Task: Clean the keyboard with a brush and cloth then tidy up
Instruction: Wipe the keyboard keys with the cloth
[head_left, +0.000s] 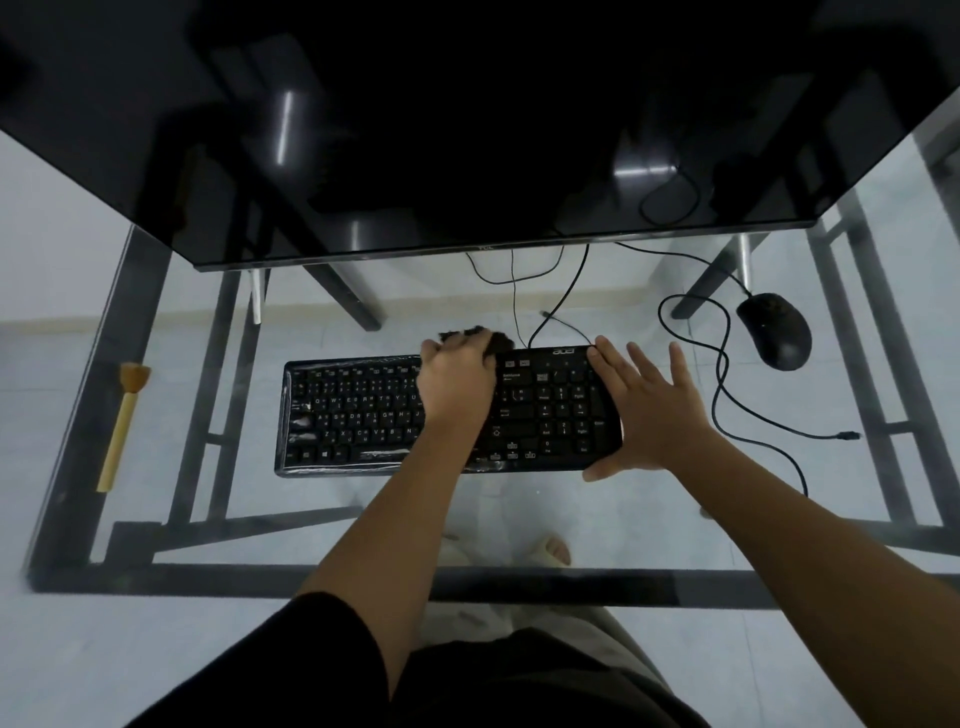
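The glass surface (249, 332) carries the keyboard (363, 410) at its middle. Wiping looks to be the step in hand: best to pin the keyboard and draw the cloth along the rows with even pressure. The right hand (649, 410) braces the right end, fingers spread wide and straight. The left hand (457, 379) curls its fingers over the dark cloth (501, 342) at the top edge. The brush (124, 421) lies well apart, left.
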